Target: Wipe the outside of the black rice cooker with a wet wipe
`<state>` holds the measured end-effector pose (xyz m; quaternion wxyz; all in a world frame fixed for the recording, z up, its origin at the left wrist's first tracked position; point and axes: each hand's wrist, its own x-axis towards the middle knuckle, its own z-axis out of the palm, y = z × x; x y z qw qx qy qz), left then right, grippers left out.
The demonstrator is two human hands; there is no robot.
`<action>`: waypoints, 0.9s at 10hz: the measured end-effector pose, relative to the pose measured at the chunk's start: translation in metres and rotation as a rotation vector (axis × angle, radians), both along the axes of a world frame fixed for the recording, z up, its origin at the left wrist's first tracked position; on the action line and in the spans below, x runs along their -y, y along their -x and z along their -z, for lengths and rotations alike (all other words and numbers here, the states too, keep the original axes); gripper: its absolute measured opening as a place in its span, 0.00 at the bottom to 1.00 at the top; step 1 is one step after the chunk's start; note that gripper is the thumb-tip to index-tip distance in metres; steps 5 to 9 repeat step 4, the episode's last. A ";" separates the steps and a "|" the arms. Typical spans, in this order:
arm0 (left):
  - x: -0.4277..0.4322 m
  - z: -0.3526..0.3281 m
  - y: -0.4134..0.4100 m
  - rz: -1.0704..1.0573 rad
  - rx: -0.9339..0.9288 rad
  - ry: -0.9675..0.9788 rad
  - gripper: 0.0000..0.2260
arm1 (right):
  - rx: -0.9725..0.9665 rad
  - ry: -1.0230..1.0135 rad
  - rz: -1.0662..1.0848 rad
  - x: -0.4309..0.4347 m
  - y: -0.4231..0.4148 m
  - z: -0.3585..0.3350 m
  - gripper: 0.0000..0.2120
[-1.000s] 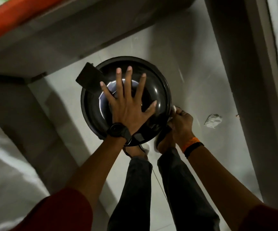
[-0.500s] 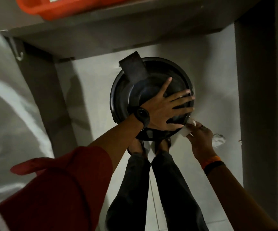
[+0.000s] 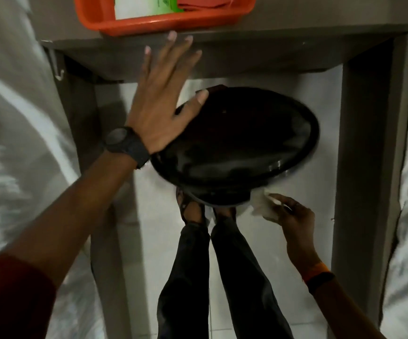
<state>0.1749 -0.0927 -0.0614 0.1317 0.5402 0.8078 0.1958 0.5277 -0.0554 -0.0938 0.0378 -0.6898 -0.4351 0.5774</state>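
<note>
Rice cooker (image 3: 234, 143) stands on the floor (blurred); your left hand (image 3: 161, 101) is spread open above it, your right hand (image 3: 293, 216) pinches the wet wipe (image 3: 259, 204) at its side.

Only 1 view is given, from a wide-angle camera on the person's head, facing almost straight down. It looks along both forearms to the left hand (image 3: 160, 99) and right hand (image 3: 293, 216), past the legs to the pale floor (image 3: 303, 253). The black rice cooker (image 3: 237, 143) sits near the centre, close below the lens. The table edge (image 3: 259, 45) crosses the top, and straight lines bow toward the borders.
</note>
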 end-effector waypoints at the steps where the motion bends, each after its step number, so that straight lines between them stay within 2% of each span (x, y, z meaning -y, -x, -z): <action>1: -0.007 -0.019 0.025 -0.083 0.029 0.003 0.24 | -0.187 -0.042 -0.092 -0.016 0.040 -0.015 0.08; 2: -0.013 -0.028 0.037 -0.152 0.074 -0.019 0.23 | -0.112 -0.257 -0.394 -0.022 0.070 -0.005 0.09; 3: -0.020 -0.035 0.049 -0.177 0.056 -0.003 0.24 | -0.004 -0.370 -0.770 -0.037 0.122 0.040 0.11; 4: -0.021 -0.032 0.052 -0.134 0.002 0.032 0.26 | 0.108 -0.299 -1.068 -0.044 0.143 0.061 0.16; 9: -0.021 -0.032 0.052 -0.134 0.002 0.032 0.26 | 0.108 -0.299 -1.068 -0.044 0.143 0.061 0.16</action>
